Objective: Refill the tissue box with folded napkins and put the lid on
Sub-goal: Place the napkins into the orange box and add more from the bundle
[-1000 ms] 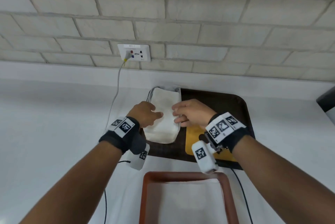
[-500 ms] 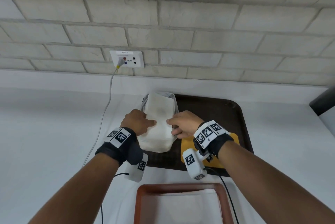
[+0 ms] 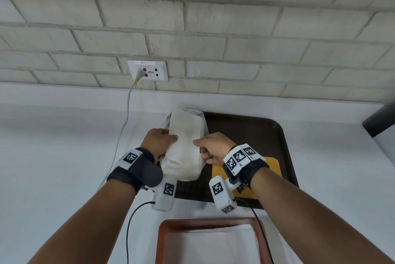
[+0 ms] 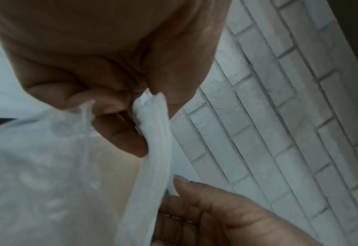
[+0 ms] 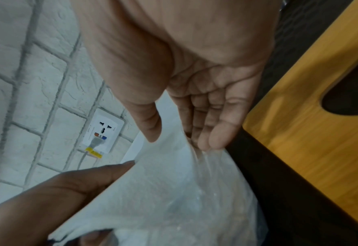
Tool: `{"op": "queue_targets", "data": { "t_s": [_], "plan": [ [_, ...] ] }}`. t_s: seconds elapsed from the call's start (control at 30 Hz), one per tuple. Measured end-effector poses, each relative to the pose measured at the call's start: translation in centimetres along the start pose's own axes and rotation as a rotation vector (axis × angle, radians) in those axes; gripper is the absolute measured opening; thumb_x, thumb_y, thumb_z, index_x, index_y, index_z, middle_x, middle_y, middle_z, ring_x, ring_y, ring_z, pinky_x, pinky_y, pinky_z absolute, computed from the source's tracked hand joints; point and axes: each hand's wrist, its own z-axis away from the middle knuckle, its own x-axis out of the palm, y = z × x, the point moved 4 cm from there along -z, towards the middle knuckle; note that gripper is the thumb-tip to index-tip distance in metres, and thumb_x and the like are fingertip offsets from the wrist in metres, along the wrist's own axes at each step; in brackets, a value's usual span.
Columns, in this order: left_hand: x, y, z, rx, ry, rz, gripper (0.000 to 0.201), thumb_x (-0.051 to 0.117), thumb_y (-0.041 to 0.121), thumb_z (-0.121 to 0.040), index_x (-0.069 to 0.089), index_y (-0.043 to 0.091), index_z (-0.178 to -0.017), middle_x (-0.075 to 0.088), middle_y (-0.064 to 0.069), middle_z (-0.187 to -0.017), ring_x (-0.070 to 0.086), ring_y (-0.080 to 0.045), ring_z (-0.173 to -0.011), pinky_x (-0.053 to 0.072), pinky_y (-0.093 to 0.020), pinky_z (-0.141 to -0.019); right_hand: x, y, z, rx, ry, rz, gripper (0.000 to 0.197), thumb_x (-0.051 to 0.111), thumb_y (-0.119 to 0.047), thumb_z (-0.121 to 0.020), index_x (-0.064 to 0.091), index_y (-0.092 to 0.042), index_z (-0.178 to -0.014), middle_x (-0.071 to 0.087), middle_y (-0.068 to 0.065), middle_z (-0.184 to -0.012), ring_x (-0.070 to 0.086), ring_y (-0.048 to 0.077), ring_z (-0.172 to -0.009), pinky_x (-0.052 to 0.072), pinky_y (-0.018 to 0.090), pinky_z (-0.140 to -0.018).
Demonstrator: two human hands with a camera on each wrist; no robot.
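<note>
A stack of white folded napkins (image 3: 186,148) in a clear plastic wrap (image 5: 216,191) is held over the left end of a dark tray (image 3: 256,131). My left hand (image 3: 159,143) pinches the stack's left edge (image 4: 152,149) between thumb and fingers. On the right side, my right hand (image 3: 210,148) holds it with the thumb on top and the fingers (image 5: 205,133) against the wrap. The reddish-brown tissue box (image 3: 164,227) stands open near me with white napkins inside. Its yellow wooden lid (image 3: 269,169), with an oval slot, lies on the tray.
A white counter runs to a brick wall with a socket (image 3: 147,70); a grey cable (image 3: 126,114) hangs from it down the left. A dark object (image 3: 380,120) sits at the right edge. Black wrist-camera cables trail beside the box.
Both hands keep their hold on the napkin pack, and its near end has come slightly toward me. The view has tilted up, so less of the tissue box shows.
</note>
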Motion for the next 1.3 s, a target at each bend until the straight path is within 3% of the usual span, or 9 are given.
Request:
{"op": "queue_targets", "data": {
  "t_s": [0.23,0.33,0.43,0.63,0.73,0.83,0.93,1.17,1.3],
  "plan": [
    [0.4,-0.3,0.2,-0.105,-0.152,0.093,0.030,0.072,0.028,-0.090,0.070,0.001,-0.102,0.059,-0.010,-0.069,0.040,-0.015,-0.038,0.028,-0.018,-0.036,0.3,0.1,-0.1,-0.024,0.010,0.047,0.045,0.070,-0.036,-0.087,0.067,0.001,-0.112,0.057,0.009,-0.084,0.054,0.020,-0.074,0.053,0.033,-0.074],
    [0.4,-0.1,0.2,-0.110,-0.159,0.096,0.027,0.067,0.019,-0.092,0.068,0.000,-0.111,0.060,-0.015,-0.082,0.043,-0.018,-0.048,0.027,-0.022,-0.041,0.1,-0.1,0.4,-0.067,0.050,0.081,0.045,0.069,-0.037,-0.086,0.067,0.001,-0.109,0.059,0.006,-0.078,0.058,0.019,-0.071,0.054,0.033,-0.072],
    [0.0,0.1,0.3,-0.152,-0.140,0.273,0.022,0.062,0.013,-0.094,0.064,0.001,-0.112,0.059,-0.011,-0.079,0.050,-0.018,-0.050,0.025,-0.018,-0.036,-0.1,-0.6,1.4,-0.133,0.098,0.089,0.045,0.067,-0.040,-0.088,0.066,-0.001,-0.111,0.070,0.011,-0.093,0.068,0.024,-0.089,0.057,0.042,-0.088],
    [0.0,1.2,1.5,-0.199,-0.198,0.695,0.004,0.056,0.014,-0.100,0.059,0.012,-0.098,0.066,-0.004,-0.069,0.064,-0.011,-0.048,0.031,-0.014,-0.032,0.2,-0.8,4.6,-0.037,0.017,-0.254,0.055,0.073,-0.059,-0.079,0.066,-0.009,-0.101,0.063,0.008,-0.086,0.061,0.019,-0.073,0.057,0.033,-0.072],
    [0.7,2.1,2.4,-0.132,-0.234,0.759,0.013,0.054,0.015,-0.101,0.060,0.011,-0.111,0.069,-0.006,-0.081,0.068,-0.014,-0.057,0.043,-0.018,-0.040,1.1,-1.4,5.7,-0.075,-0.095,-0.433,0.050,0.075,-0.053,-0.080,0.068,-0.012,-0.108,0.070,0.007,-0.092,0.066,0.019,-0.083,0.058,0.035,-0.079],
    [1.4,2.6,3.2,-0.057,-0.265,0.780,0.037,0.056,0.013,-0.099,0.054,0.005,-0.135,0.071,-0.010,-0.100,0.069,-0.020,-0.075,0.053,-0.025,-0.050,1.3,-2.2,6.2,-0.226,-0.051,-0.593,0.018,0.074,-0.026,-0.088,0.069,-0.020,-0.104,0.072,0.001,-0.092,0.067,0.015,-0.081,0.056,0.029,-0.072],
    [1.7,2.7,3.8,0.002,-0.265,0.823,0.044,0.063,0.008,-0.094,0.054,0.006,-0.137,0.071,-0.015,-0.119,0.071,-0.027,-0.098,0.060,-0.035,-0.070,1.0,-2.7,6.7,-0.359,-0.005,-0.727,0.021,0.069,-0.009,-0.089,0.067,-0.022,-0.105,0.076,-0.003,-0.089,0.073,0.008,-0.074,0.058,0.026,-0.063],
    [2.4,2.7,5.6,0.022,-0.315,0.804,0.047,0.074,0.028,-0.087,0.062,0.008,-0.127,0.071,-0.003,-0.099,0.068,-0.013,-0.079,0.050,-0.027,-0.073,0.9,-3.6,7.6,-0.444,0.130,-0.607,0.022,0.061,-0.006,-0.094,0.066,-0.022,-0.108,0.074,0.003,-0.105,0.072,0.021,-0.099,0.060,0.038,-0.078],
    [0.5,2.2,5.6,-0.084,-0.314,1.137,0.056,0.072,0.033,-0.088,0.059,0.009,-0.136,0.069,-0.009,-0.129,0.067,-0.023,-0.117,0.055,-0.037,-0.097,-0.7,-3.4,9.2,-0.408,0.075,-0.620,0.024,0.061,-0.005,-0.092,0.065,-0.011,-0.115,0.071,0.010,-0.105,0.068,0.027,-0.093,0.053,0.027,-0.049]
  ]
}}
